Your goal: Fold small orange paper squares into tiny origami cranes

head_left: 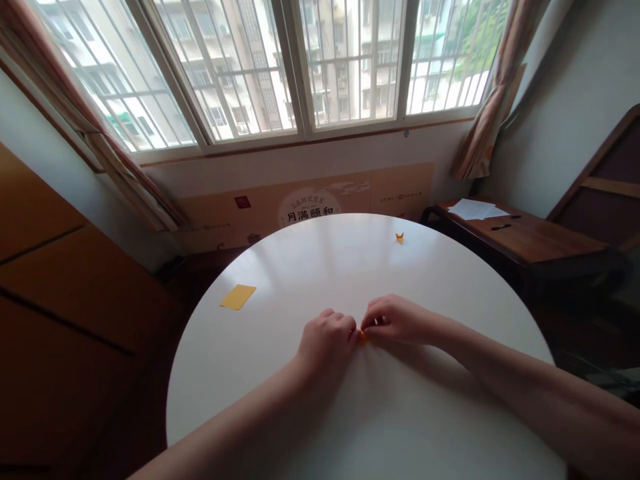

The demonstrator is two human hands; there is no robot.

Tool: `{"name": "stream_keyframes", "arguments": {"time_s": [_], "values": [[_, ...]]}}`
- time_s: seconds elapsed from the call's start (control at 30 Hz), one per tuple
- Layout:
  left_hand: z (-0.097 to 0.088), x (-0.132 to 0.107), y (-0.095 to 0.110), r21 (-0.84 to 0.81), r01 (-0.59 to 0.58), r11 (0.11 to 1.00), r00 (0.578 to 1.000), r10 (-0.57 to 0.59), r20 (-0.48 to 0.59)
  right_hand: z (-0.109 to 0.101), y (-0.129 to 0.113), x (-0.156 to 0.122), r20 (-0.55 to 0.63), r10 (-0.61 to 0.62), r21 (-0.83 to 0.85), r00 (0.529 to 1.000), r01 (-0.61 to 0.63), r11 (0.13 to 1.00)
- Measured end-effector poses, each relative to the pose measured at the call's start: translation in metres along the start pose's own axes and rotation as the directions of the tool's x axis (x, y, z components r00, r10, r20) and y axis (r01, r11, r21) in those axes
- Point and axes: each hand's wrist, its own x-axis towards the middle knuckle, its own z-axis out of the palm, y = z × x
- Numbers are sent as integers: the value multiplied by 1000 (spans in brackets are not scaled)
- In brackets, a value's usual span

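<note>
Near the middle of the round white table (280,373), my left hand (329,337) and my right hand (395,319) meet at a small piece of folded orange paper (363,337). The fingers of my left hand are curled against its left side. From the right, my right thumb and fingertips pinch its edge. Most of the paper is hidden by my fingers, so its folded shape cannot be made out. A stack of square yellow paper (239,297) lies at the left of the table. Toward the far right edge stands a small orange origami figure (399,237), apparently a crane.
Behind the table, a large printed cardboard panel (210,217) leans below the barred window. On the right, a low wooden table (545,233) bears white papers (477,209) and a dark, thin object (501,227). A wooden cabinet (65,320) stands at left.
</note>
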Motion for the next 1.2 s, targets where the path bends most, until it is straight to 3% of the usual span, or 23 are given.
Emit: {"name": "stream_keyframes", "arguments": {"time_s": [0.27, 0.5, 0.8, 1.2], "values": [[-2, -7, -3, 34, -132, 991, 991, 132, 11, 10, 20, 0, 3, -94, -9, 996, 94, 996], [-3, -18, -5, -6, -224, 975, 974, 224, 23, 7, 22, 2, 59, -147, -12, 987, 148, 989], [4, -27, -7, -7, -238, 971, 969, 238, 64, 12, 21, 3, 65, -104, -2, 992, 105, 995], [-1, -26, -2, 16, -240, 971, 968, 238, 80, 25, 10, 7, -40, 1, -92, 999, -4, 996]]}}
